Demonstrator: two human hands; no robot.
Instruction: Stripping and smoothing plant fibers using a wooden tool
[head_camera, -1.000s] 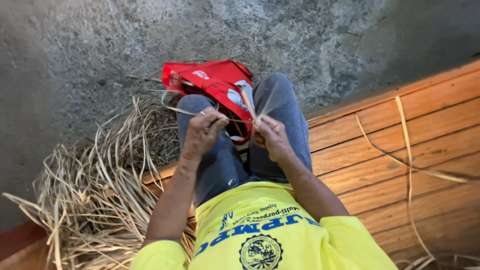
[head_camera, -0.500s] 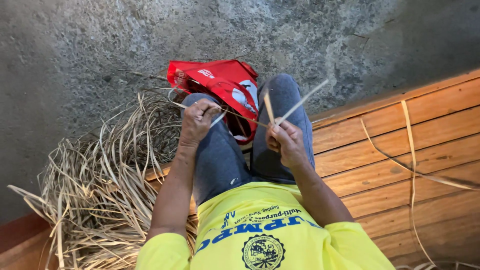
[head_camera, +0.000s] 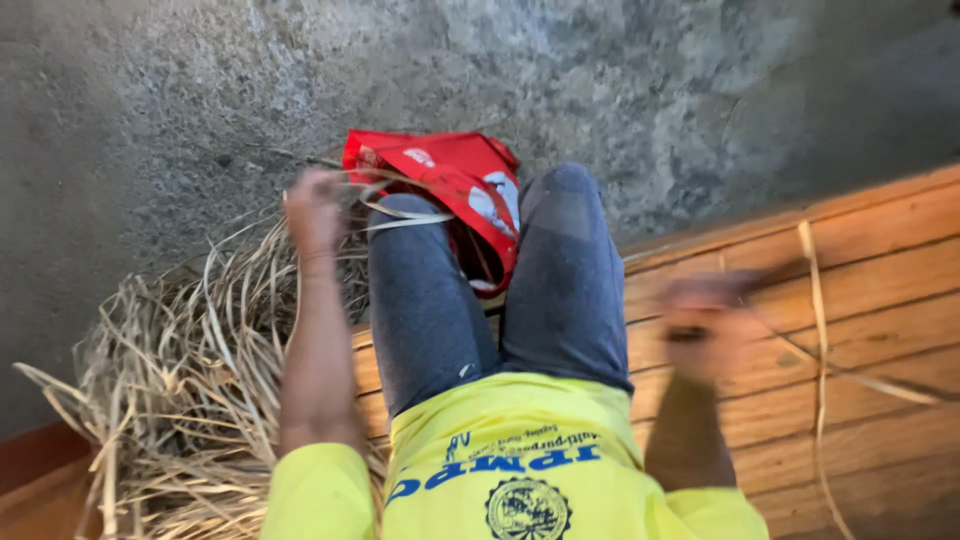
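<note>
I sit on a wooden bench (head_camera: 880, 240) with my knees out over a concrete floor. My left hand (head_camera: 314, 208) is raised out to the left above a heap of dried leaf strips (head_camera: 190, 370); it is blurred and closed on a thin pale strip (head_camera: 405, 218) that curls across my left knee. My right hand (head_camera: 705, 315) is out to the right just over the bench boards, badly blurred, close to the long loose strips (head_camera: 815, 300) lying there. Whether it holds a strip is unclear.
A red plastic bag (head_camera: 450, 185) lies on the floor between and beyond my knees. The grey concrete floor (head_camera: 600, 80) fills the far side. The strip heap spreads over the floor and the bench's left end.
Both hands were together over my knees, splitting a strip. They have swung apart: the left out over the heap, the right down to the bench boards.
</note>
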